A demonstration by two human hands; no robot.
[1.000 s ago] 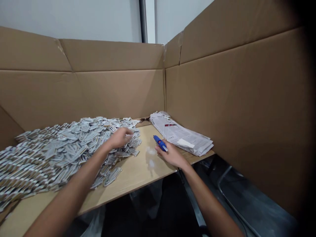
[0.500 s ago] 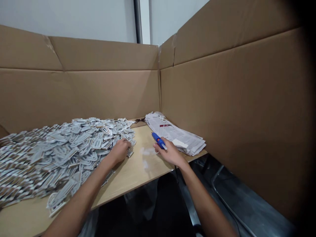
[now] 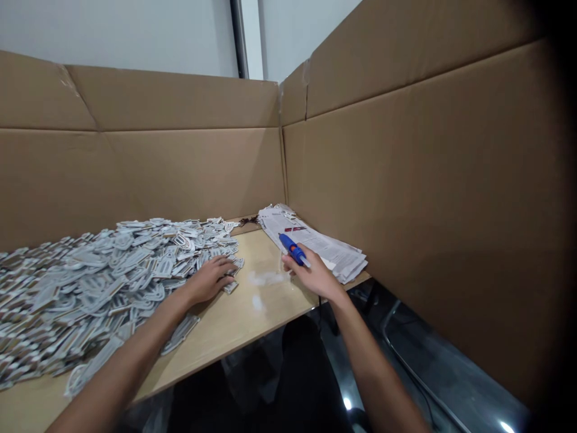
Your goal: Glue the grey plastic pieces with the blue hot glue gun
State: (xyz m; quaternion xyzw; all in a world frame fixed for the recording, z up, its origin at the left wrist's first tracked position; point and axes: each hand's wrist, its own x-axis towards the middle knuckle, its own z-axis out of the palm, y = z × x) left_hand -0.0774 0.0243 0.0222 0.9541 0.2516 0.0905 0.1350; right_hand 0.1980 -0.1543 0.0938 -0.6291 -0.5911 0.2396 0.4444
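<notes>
A big heap of flat grey and white cut-out pieces [image 3: 90,282] covers the left part of a light wooden table [image 3: 252,313]. My left hand [image 3: 207,279] lies flat on the heap's right edge, fingers stretched over a few pieces. My right hand [image 3: 313,273] is closed round a blue pen-shaped tool [image 3: 293,249], whose tip points up and away, just left of a stack of printed paper sheets [image 3: 320,243].
Tall brown cardboard walls [image 3: 406,168] enclose the table at the back and right. A red pen [image 3: 294,228] lies on the paper stack. Below the table's front edge are a dark floor and a metal chair frame [image 3: 396,337].
My left hand has come down from the heap's top to its near right edge and flattened out. The right hand with the blue tool has hardly shifted. The view has turned slightly right.
</notes>
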